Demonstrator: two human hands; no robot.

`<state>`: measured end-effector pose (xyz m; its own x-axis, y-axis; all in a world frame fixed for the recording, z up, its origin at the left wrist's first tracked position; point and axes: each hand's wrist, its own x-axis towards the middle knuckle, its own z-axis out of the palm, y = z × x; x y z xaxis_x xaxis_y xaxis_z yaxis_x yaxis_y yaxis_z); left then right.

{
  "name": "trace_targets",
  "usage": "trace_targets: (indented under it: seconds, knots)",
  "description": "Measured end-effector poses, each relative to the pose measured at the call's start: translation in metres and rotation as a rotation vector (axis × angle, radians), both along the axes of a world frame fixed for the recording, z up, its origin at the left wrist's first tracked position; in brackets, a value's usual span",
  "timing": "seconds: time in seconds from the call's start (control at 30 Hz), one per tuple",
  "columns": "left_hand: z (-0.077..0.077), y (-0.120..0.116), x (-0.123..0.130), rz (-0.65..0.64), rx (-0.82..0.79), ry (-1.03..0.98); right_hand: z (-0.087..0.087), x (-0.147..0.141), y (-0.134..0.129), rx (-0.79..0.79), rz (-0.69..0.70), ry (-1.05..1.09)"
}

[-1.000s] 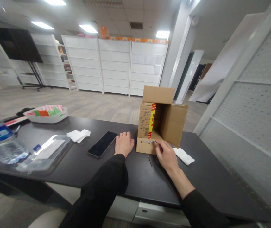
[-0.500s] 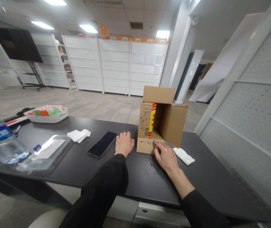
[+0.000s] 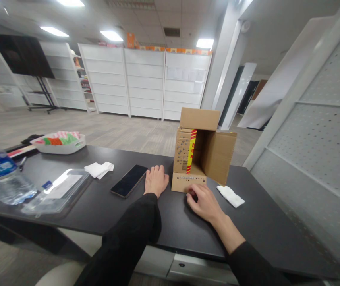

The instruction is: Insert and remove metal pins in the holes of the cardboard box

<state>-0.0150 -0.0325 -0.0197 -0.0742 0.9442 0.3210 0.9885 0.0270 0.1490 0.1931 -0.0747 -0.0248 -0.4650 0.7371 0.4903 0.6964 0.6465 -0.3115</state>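
My left hand (image 3: 157, 181) lies palm down on the dark table (image 3: 170, 222), fingers slightly bent with nothing visible in them, beside a black phone (image 3: 129, 180). At the front of an open cardboard box (image 3: 181, 153), my right hand (image 3: 202, 200) is closed in a pinch near the lower flap (image 3: 179, 184). Just a small tip shows at its fingers, where a thin dark stick lay; the rest is hidden. Small round silvery pieces and dark holes line the flap in a row, and more dot the box's left face beside red-and-yellow tape (image 3: 192, 151).
A folded white tissue (image 3: 230, 196) is right of my right hand. To the left are more tissues (image 3: 99, 170), a clear plastic case (image 3: 59, 192), a water bottle (image 3: 1, 174) and a white basket (image 3: 58, 146). A perforated panel (image 3: 321, 119) borders the right side.
My right hand has drawn back from the flap's row of holes, down to the table, and its fingers have closed where the thin dark stick lay. My left hand stays put.
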Motion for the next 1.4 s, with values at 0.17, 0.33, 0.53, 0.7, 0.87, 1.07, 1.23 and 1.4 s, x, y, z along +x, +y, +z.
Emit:
trace_targets:
  seconds: [0.17,0.33,0.53,0.7,0.87,1.07,1.23,1.4]
  knots:
    - [-0.0012,0.0005,-0.0005,0.006,-0.005,0.004,0.0055,-0.0031,-0.0075,-0.044,0.016,-0.089]
    - [-0.0023,0.0012,-0.0007,0.007,-0.003,0.012,0.0056,-0.0031,-0.0086,-0.076,0.056,-0.102]
    - [0.0014,-0.0002,0.0001,0.008,-0.011,0.020,0.0037,-0.0037,-0.0091,-0.104,0.121,-0.079]
    - [0.0041,-0.0020,0.0008,0.011,-0.035,0.004,0.0014,-0.0021,-0.0088,-0.114,0.136,-0.056]
    - [0.0012,-0.0004,0.0000,0.011,-0.022,-0.003,0.0021,-0.0008,-0.0076,-0.076,0.072,-0.060]
    - [-0.0020,0.0011,-0.0013,-0.004,0.000,0.001,0.0046,-0.0002,-0.0068,-0.020,-0.063,-0.151]
    - [-0.0027,0.0014,-0.0009,0.000,0.005,0.007,0.0057,-0.0018,-0.0078,-0.027,-0.110,-0.202]
    - [-0.0019,0.0019,-0.0010,-0.004,-0.007,-0.011,0.0056,-0.0028,-0.0081,-0.025,-0.115,-0.234]
